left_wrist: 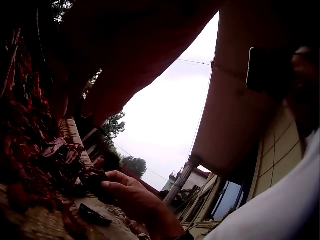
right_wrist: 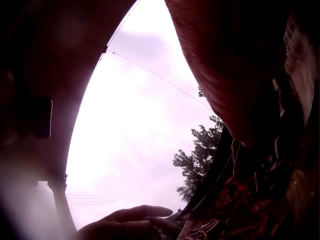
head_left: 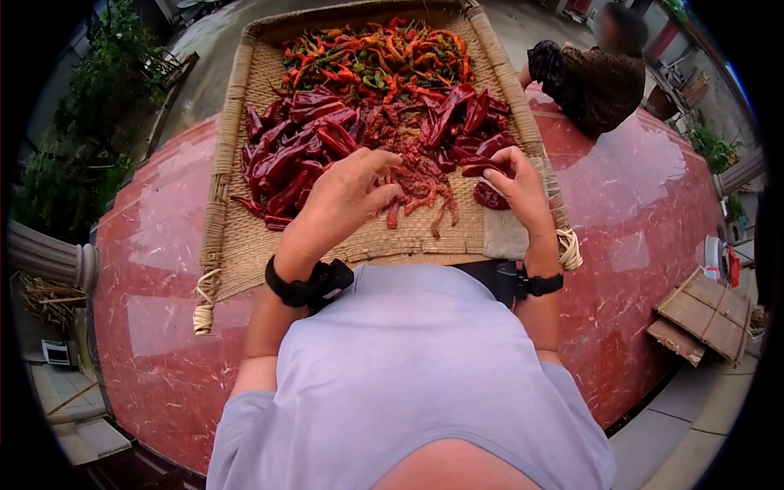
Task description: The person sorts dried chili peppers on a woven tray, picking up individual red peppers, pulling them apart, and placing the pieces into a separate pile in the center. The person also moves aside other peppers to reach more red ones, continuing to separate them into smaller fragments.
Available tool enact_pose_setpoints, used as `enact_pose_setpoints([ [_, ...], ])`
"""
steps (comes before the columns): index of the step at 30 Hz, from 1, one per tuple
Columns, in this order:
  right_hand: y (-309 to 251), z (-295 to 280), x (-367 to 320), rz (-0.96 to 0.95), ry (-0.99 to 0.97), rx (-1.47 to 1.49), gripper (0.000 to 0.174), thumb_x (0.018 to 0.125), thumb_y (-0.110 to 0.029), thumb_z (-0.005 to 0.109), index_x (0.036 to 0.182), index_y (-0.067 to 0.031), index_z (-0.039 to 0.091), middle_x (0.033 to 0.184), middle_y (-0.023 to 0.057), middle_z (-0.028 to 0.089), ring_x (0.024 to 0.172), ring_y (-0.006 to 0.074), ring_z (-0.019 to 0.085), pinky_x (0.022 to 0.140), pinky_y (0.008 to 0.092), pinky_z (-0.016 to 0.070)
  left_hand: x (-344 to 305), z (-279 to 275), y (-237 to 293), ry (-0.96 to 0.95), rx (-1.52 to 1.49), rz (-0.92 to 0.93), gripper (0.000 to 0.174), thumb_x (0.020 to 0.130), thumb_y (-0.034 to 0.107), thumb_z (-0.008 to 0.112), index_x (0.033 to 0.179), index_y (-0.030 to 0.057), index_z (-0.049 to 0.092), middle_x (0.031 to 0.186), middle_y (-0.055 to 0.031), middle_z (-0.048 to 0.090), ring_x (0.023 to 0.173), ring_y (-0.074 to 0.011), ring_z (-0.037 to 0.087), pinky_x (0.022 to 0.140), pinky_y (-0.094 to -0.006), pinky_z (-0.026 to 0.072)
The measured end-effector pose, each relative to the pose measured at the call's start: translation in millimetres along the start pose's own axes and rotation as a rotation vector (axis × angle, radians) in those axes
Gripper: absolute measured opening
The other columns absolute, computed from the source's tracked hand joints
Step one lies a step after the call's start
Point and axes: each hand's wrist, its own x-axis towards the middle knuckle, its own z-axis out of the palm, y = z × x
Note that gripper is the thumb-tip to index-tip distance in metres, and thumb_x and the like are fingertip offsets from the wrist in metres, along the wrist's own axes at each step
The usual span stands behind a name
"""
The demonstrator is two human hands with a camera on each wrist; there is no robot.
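Over the middle of a woven tray (head_left: 327, 260), my left hand (head_left: 343, 186) is held with fingers loosely bent and the thumb apart, nothing showing between them. Small wrinkled dried chilies (head_left: 412, 147) lie beneath and beside its fingertips. At the tray's right side my right hand (head_left: 524, 189) pinches a dark red chili (head_left: 475, 171) between thumb and fingers. The left wrist view shows this hand (left_wrist: 132, 195) from the side. Another dark chili (head_left: 490, 196) lies just below it. Larger glossy red chilies (head_left: 294, 159) are heaped left of my left hand.
More glossy chilies (head_left: 457, 114) are piled at the tray's right, with orange and green chilies (head_left: 384, 61) along the far end. A flat cloth-like patch (head_left: 505, 235) lies at the near right corner. A person (head_left: 600, 77) sits beyond the tray on the red floor (head_left: 637, 204).
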Motion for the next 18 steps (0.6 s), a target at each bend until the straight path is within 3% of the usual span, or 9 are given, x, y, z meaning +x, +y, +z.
enact_pose_setpoints([
  [3,-20,9,-5,-0.043,-0.043,0.281,0.019,0.092,-0.005,0.071,0.106,-0.0038,0.059,0.099,0.0002,0.064,0.088,0.0065,0.061,0.074,0.0225,0.049,17,23,0,0.061,-0.007,0.066,0.049,0.09,0.011,0.073,0.136,0.0061,0.058,0.1,-0.0087,0.063,0.074,-0.0129,0.057,0.069,-0.0294,0.0511],
  [4,-25,14,-7,-0.066,-0.051,0.364,0.019,0.092,-0.005,0.072,0.107,-0.0034,0.059,0.101,0.0003,0.066,0.087,0.0069,0.062,0.073,0.0233,0.0494,22,26,3,0.056,0.017,0.063,0.051,0.09,0.021,0.073,0.135,0.0051,0.055,0.103,-0.0157,0.063,0.084,-0.0295,0.064,0.078,-0.0392,0.0519],
  [7,-31,26,-9,0.0,-0.142,0.472,0.023,0.093,-0.004,0.07,0.112,-0.0039,0.057,0.102,0.0012,0.065,0.089,0.0071,0.063,0.074,0.023,0.0504,37,37,6,0.047,-0.118,0.046,0.055,0.093,0.015,0.073,0.142,0.0052,0.052,0.102,-0.0093,0.064,0.078,-0.0131,0.063,0.071,-0.0264,0.0525],
  [8,-38,31,-11,0.008,-0.173,0.492,0.024,0.093,-0.005,0.07,0.113,-0.0033,0.056,0.102,0.0021,0.066,0.09,0.0075,0.063,0.075,0.0227,0.0515,37,38,11,-0.041,-0.293,-0.071,0.048,0.095,0.015,0.072,0.138,0.0027,0.055,0.104,-0.009,0.066,0.082,-0.0131,0.066,0.072,-0.0263,0.0532],
  [11,-41,40,-14,0.0,-0.227,0.481,0.023,0.094,-0.006,0.07,0.111,-0.0026,0.057,0.103,0.0026,0.065,0.09,0.0083,0.064,0.077,0.0232,0.0527,39,52,-10,-0.052,-0.191,0.048,0.043,0.095,0.013,0.071,0.134,-0.0001,0.057,0.103,-0.0093,0.066,0.086,-0.0128,0.067,0.074,-0.0266,0.0536],
  [12,-40,40,-14,-0.004,-0.232,0.437,0.022,0.094,-0.007,0.07,0.112,-0.0021,0.058,0.103,0.0027,0.065,0.09,0.0089,0.064,0.078,0.0235,0.0528,36,52,-8,-0.053,-0.197,0.012,0.033,0.094,0.009,0.071,0.124,-0.0024,0.061,0.102,-0.0092,0.066,0.088,-0.0124,0.067,0.074,-0.0263,0.0538],
  [16,-36,44,-11,-0.044,-0.262,0.381,0.023,0.097,-0.012,0.067,0.117,-0.0029,0.059,0.107,0.0022,0.064,0.094,0.0091,0.061,0.08,0.0243,0.0524,29,47,-6,-0.022,-0.359,0.0,0.021,0.091,0.001,0.069,0.109,-0.001,0.059,0.098,-0.0068,0.067,0.088,-0.0108,0.066,0.072,-0.0265,0.0537],
  [18,-40,45,-11,0.008,-0.283,0.471,0.026,0.098,-0.015,0.067,0.12,-0.0029,0.06,0.111,0.004,0.064,0.095,0.0099,0.061,0.08,0.0253,0.0527,26,38,2,-0.055,-0.4,-0.121,0.022,0.09,0.002,0.07,0.108,-0.0004,0.058,0.095,-0.0061,0.066,0.084,-0.0098,0.064,0.069,-0.0264,0.0523],
])
